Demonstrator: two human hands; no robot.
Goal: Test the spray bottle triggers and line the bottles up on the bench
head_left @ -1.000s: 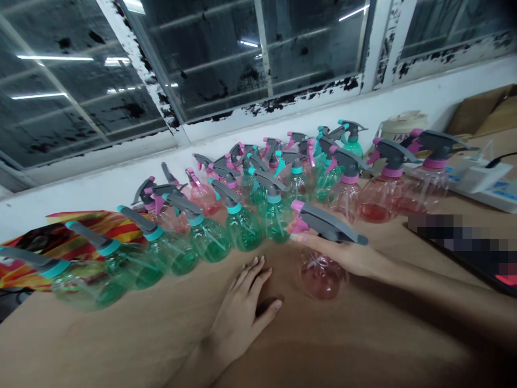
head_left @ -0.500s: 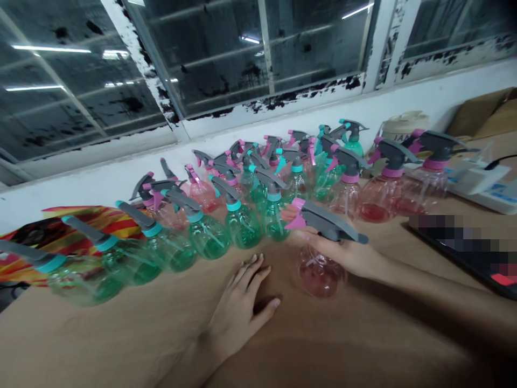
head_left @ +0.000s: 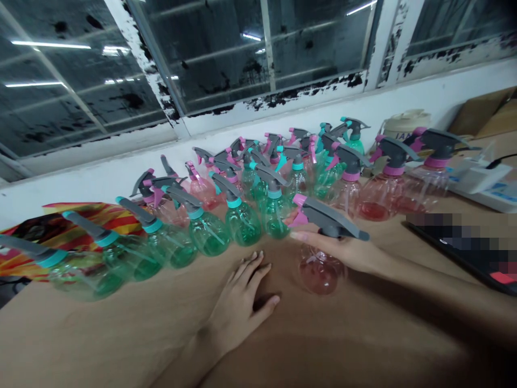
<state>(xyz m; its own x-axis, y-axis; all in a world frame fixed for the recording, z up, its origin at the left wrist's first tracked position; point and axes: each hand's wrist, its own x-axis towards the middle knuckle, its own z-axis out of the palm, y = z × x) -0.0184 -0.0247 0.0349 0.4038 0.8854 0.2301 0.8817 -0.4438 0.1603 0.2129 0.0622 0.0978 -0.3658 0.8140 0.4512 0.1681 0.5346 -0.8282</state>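
Observation:
My right hand (head_left: 343,247) is wrapped round the neck of a pink spray bottle (head_left: 321,275), just under its grey trigger head with a pink nozzle. The bottle stands upright on the wooden table (head_left: 121,339), or very close to it. My left hand (head_left: 240,304) lies palm down on the table, fingers spread, left of that bottle and apart from it. Beyond my hands runs a front row of green spray bottles with teal collars, the nearest being a green spray bottle (head_left: 277,215). Part of my right fingers is hidden behind the pink bottle's head.
More pink and green bottles crowd toward the wall, with a pink spray bottle (head_left: 377,202) at right. A dark phone-like device (head_left: 444,245), partly pixelated, lies right. Behind are a white power strip (head_left: 480,180) and a beige jar (head_left: 406,125). A red-yellow bag (head_left: 121,218) lies left.
Both hands and the pink bottle hold nearly the same place. Only a very slight shift of the whole view shows.

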